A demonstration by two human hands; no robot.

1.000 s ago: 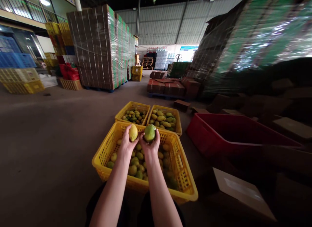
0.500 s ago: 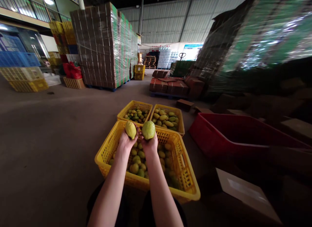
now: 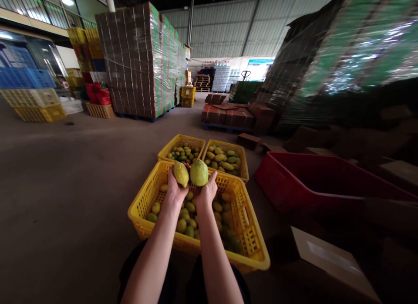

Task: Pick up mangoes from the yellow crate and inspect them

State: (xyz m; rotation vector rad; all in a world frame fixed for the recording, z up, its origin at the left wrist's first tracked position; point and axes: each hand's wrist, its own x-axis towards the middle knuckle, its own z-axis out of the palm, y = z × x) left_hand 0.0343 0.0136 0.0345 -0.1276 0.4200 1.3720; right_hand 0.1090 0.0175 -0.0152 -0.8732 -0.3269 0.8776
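My left hand (image 3: 175, 190) is closed around a yellow, lemon-shaped fruit (image 3: 181, 174), tilted with its pointed end down to the right. Beside it, my right hand (image 3: 207, 192) holds a rounder green fruit (image 3: 199, 173) from below, the thumb sticking up at its right. Both fruits are close together above a large yellow crate (image 3: 251, 228). Inside that crate lie several yellow-green fruits (image 3: 189, 207), partly covered by my forearms. Just beyond stand two smaller yellow crates, the left one with small green and yellow fruits (image 3: 183, 153), the right one with larger yellowish fruits (image 3: 220, 157).
A red tub (image 3: 284, 182) stands at the right, with an open cardboard box (image 3: 326, 256) in front of it. Flat cardboard bundles (image 3: 227, 115) lie on a pallet farther back. Wrapped box stacks (image 3: 130, 64) rise behind, and stacked crates (image 3: 32, 97) stand far left.
The yellow fruit has moved right and slightly down and turned in my left hand. My right hand has shifted its hold, so its thumb now stands away from the green fruit.
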